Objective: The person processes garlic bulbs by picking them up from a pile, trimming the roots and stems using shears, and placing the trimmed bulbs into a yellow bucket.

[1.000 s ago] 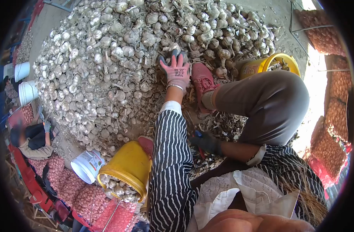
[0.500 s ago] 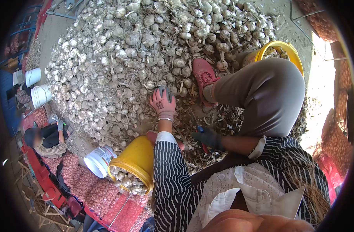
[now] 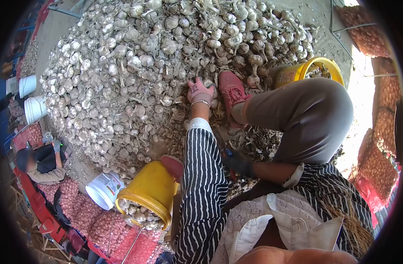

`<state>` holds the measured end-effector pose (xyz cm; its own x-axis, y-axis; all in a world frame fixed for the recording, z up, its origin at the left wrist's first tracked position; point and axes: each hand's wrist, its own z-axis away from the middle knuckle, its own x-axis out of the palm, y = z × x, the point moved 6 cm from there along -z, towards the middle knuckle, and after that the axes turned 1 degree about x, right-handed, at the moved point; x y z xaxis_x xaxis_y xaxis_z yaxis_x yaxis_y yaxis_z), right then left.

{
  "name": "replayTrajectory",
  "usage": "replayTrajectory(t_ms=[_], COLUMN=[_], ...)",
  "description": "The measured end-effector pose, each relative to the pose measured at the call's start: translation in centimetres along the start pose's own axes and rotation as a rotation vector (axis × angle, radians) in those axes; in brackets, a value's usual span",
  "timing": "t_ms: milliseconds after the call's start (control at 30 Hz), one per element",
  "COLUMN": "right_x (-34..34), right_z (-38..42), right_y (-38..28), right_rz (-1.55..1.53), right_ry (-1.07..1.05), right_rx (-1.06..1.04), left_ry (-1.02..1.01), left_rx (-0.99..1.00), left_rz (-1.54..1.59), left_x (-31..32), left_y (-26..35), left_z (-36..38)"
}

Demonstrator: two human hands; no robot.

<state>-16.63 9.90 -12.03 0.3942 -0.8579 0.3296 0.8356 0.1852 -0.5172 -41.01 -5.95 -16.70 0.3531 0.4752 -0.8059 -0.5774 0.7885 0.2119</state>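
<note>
My left hand [image 3: 200, 92], in a pink glove, rests on the near part of a large garlic pile [image 3: 122, 79]. Its visible fingers are spread, and a garlic bulb [image 3: 208, 82] lies right beside them; the fingertips are partly hidden among the bulbs. Lower down, my right hand [image 3: 240, 164] in a dark glove is closed around what looks like pruning shears [image 3: 227, 152], with blue and red on the handles. Their blades are hard to make out against the dark scraps. Dry husks and stalk pieces [image 3: 258, 143] cover the ground by my pink shoe [image 3: 232, 90].
A yellow bucket [image 3: 151, 182] lies tipped with garlic bulbs inside, next to a white bucket [image 3: 103, 190]. Another yellow bucket [image 3: 338, 72] holds scraps beyond my knee. At left a person [image 3: 45, 163] sits near filled net sacks [image 3: 96, 229] and white pails [image 3: 34, 110].
My left hand has moved forward and slightly right across the pile, towards the bulbs by my shoe. My right hand keeps hold of the shears. The view has shifted slightly.
</note>
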Motion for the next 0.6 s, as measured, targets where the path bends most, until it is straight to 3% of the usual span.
replayTrajectory(t_ms=[100,167,200,233,267,300,400,467,533,567,600], right_x=[0.4,0.1,0.1,0.2,0.0,0.2,0.6,1.0,1.3,1.5,1.6], right_z=[2.1,1.7,1.6,1.5,1.4,1.4,2.8,4.0,4.7,5.2,5.7], right_y=[-4.7,-3.8,-3.3,-2.8,-3.6,-4.5,-8.7,-11.3,-11.8,-11.8,-11.8], right_rz=[0.123,0.170,0.215,0.212,0.338,0.460,0.701,0.857,1.019,1.113,1.205], right_ry=[-0.041,-0.039,-0.030,-0.051,0.005,0.060,0.092,0.041,0.005,0.009,0.016], right_rx=[0.155,0.104,0.058,0.055,-0.115,-0.290,-0.394,-0.421,-0.446,-0.491,-0.538], left_ry=[0.011,0.098,0.107,0.148,0.197,0.210,0.372,0.429,0.437,0.519,0.532], left_rx=[0.012,0.062,0.053,-0.048,-0.150,-0.254,-0.260,-0.218,-0.167,0.013,0.013], left_rz=[-0.031,0.533,0.522,0.960,1.397,1.467,1.640,1.581,0.980,0.717,0.725], left_x=[2.6,5.3,6.6,7.8,6.9,5.9,2.6,4.1,4.7,-0.1,-2.0], left_y=[-4.2,-8.5,-10.7,-13.7,-15.2,-16.6,-17.3,-20.2,-21.4,-16.3,-14.2], left_z=[2.0,3.2,3.8,4.6,6.6,9.1,15.6,17.4,19.7,23.4,25.8])
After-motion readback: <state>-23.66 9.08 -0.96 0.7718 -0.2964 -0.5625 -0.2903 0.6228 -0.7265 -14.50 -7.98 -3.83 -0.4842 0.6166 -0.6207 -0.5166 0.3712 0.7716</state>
